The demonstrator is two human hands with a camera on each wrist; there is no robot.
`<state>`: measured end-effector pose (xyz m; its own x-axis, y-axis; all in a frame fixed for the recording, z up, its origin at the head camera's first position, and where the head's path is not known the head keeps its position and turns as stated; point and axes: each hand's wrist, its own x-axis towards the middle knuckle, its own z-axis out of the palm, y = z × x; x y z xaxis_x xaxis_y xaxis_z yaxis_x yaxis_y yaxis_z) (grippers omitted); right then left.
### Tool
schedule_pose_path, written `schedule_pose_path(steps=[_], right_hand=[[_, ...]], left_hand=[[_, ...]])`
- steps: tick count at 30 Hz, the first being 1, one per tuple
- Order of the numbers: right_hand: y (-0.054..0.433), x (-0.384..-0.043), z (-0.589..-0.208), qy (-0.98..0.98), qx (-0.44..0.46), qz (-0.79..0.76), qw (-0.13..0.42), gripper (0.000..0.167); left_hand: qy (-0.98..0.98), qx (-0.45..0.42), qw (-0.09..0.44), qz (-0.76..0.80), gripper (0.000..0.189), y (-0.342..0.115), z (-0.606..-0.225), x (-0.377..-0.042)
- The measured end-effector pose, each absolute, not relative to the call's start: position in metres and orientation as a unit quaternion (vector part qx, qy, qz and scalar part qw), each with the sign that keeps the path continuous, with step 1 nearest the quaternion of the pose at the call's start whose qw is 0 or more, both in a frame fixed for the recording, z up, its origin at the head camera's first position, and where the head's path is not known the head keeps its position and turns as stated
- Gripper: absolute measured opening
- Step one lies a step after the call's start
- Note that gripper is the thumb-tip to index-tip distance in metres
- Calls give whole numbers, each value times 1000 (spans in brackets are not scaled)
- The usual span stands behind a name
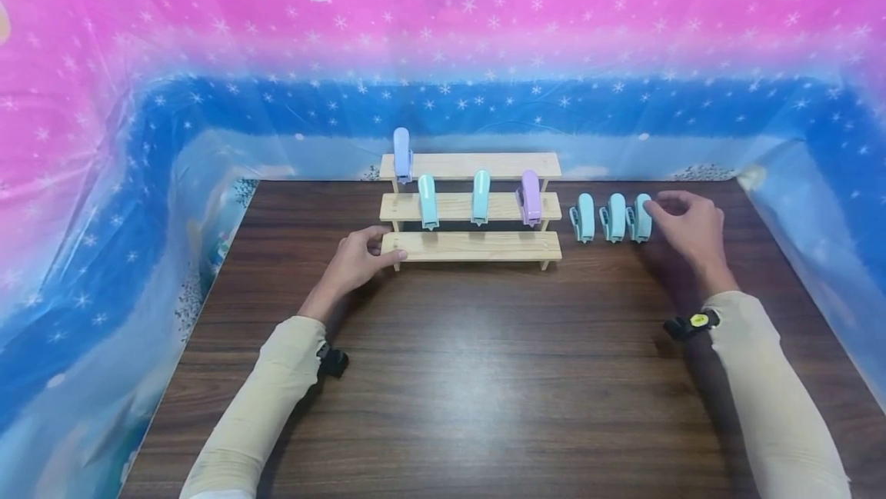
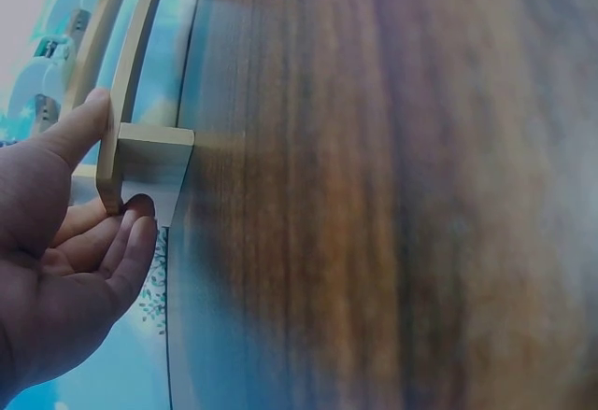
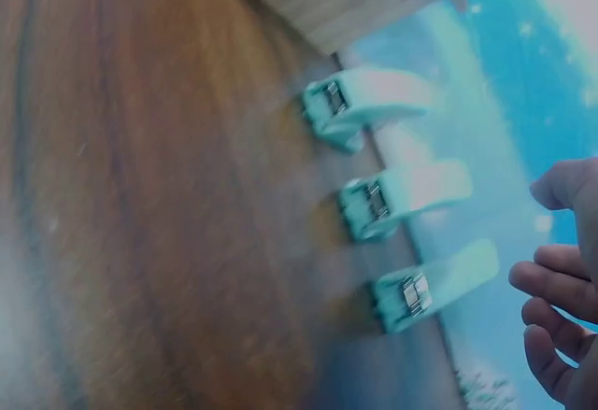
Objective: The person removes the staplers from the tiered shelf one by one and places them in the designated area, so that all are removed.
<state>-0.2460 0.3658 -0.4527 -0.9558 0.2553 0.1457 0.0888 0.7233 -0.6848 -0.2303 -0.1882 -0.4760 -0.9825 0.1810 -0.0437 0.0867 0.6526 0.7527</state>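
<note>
A three-tier wooden display rack [image 1: 471,247] stands on the table. My left hand [image 1: 356,259] pinches the left end of its lowest tier; in the left wrist view the thumb [image 2: 82,130] lies along the board and the fingers curl beneath it. To the rack's right, three mint-green staplers stand in a row: one [image 1: 584,218] nearest the rack, a middle one [image 1: 614,218] and a right one [image 1: 641,220]. My right hand [image 1: 692,230] is just beside the right stapler [image 3: 434,287]. The right wrist view shows a gap between its loosely bent fingers [image 3: 551,289] and that stapler.
On the rack's top tier sits a periwinkle stapler [image 1: 401,154] at the left. The middle tier bears two mint-green staplers [image 1: 428,201] and a purple stapler [image 1: 530,197]. Behind the brown wooden table [image 1: 471,376] hangs a pink and blue snowflake cloth [image 1: 484,99], also along both sides.
</note>
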Motion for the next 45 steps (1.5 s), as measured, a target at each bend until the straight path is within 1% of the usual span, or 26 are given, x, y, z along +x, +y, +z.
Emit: schedule_pose_path(steps=[5,8,20,28,45], right_hand=[[354,-247,-436,-922,-66,355,137,67],[345,-247,-426,-923,-55,354,140,68],[311,-245,-402,-914,14,364,177,56],[276,-250,-389,-903,47,386,182,49],[192,-268,-366,-892,135,402,155,47]], left_hand=[[907,73,59,411,70,-189,-475,-229],[906,74,58,413,71,-188,-475,-229],[903,80,53,419,69,-189,-477,-230],[905,82,46,414,69,-190,-477,-231],[904,75,61,416,69,-188,-476,-231]])
